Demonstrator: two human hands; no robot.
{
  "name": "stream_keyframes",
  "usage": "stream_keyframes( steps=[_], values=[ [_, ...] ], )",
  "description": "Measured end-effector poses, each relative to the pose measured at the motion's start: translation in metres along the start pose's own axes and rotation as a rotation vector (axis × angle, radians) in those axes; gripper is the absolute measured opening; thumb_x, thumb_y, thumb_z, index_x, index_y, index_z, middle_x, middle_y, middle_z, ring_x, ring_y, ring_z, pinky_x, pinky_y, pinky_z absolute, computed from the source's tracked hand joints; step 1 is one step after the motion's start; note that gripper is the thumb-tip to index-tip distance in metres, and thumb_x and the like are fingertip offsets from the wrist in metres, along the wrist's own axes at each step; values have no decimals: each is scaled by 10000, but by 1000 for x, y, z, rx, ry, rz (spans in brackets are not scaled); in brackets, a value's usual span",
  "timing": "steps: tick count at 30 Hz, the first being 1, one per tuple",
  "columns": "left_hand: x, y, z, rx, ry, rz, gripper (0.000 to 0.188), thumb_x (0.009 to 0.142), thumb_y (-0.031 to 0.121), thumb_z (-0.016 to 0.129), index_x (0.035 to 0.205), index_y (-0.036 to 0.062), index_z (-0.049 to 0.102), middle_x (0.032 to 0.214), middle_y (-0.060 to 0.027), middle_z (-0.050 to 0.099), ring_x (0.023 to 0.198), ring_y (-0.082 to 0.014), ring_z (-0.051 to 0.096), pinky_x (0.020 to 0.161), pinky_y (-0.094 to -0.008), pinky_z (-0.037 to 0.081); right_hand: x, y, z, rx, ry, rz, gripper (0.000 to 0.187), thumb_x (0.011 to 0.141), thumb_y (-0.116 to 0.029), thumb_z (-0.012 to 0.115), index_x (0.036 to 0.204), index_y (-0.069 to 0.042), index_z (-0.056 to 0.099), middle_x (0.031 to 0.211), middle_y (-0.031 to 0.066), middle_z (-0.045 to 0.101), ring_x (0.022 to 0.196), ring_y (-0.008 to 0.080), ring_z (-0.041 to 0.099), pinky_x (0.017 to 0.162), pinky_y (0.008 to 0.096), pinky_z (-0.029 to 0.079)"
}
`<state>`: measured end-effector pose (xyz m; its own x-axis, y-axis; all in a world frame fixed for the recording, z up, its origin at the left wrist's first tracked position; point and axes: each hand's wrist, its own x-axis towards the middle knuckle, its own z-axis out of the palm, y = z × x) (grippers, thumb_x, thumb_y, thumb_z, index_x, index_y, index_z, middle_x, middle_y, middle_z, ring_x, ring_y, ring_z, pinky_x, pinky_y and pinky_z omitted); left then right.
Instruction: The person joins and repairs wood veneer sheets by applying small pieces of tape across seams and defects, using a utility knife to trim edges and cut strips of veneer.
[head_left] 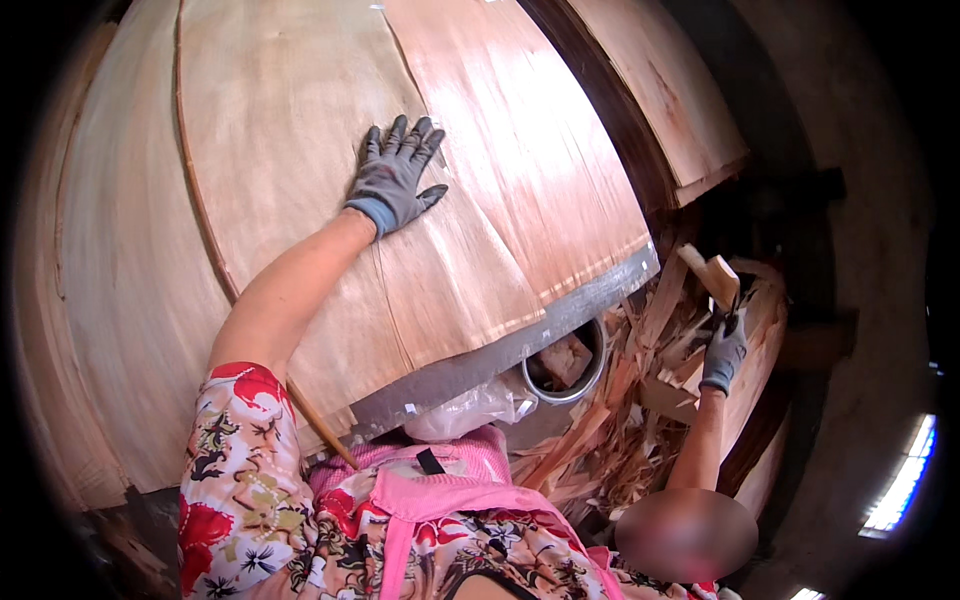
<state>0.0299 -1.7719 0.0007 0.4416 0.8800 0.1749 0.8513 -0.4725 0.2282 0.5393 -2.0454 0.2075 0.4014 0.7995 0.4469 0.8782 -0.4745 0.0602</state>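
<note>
My left hand (393, 183), in a grey glove with dark fingertips, lies flat with fingers spread on a wide sheet of pale wood veneer (300, 110). Beside it, a pinker veneer sheet (520, 130) meets the pale one along an uneven seam. Off the right side of the table, my right hand (726, 350), also gloved, is closed on a torn piece of veneer (720, 281). That hand is above a heap of veneer scraps (620, 390). A long thin brown stick (194, 190) lies across the sheets to the left, partly hidden behind my left arm.
The table's grey edge (600, 288) runs close in front of me. Below it stand a round metal-rimmed container (565, 395) with a wood piece (566, 360) inside and a clear plastic bag (470, 412). Another veneer stack (665, 90) stands at the far right.
</note>
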Motion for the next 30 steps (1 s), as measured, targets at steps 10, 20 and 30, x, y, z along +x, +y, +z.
stream_keyframes(
  steps=[10, 20, 30],
  values=[
    [0, -8, 13, -70, 126, 5, 1030, 882, 585, 602, 1616, 119, 52, 1645, -140, 221, 1511, -334, 230, 1235, -500, 105, -52, -323, 77, 953, -775, 170, 416, 1000, -375, 593, 921, 23, 682, 596, 75, 595, 553, 155, 612, 538, 342, 469],
    [-1, -9, 10, -129, 123, 4, 1092, 854, 580, 650, 1610, 90, 32, 1618, -178, 268, 1490, -353, 273, 1229, -511, 143, -69, -376, 146, 955, -645, 96, 392, 901, -356, 733, 953, 18, 627, 762, 210, 653, 669, 295, 644, 633, 409, 484],
    [3, -10, 5, -224, 205, 38, 937, 906, 477, 651, 1599, 85, 156, 1604, -149, 316, 1483, -332, 298, 1231, -473, 175, -78, -348, 170, 855, -137, -264, 158, 951, -243, 656, 1025, -113, 605, 771, 168, 666, 678, 376, 662, 582, 446, 491]
  ],
)
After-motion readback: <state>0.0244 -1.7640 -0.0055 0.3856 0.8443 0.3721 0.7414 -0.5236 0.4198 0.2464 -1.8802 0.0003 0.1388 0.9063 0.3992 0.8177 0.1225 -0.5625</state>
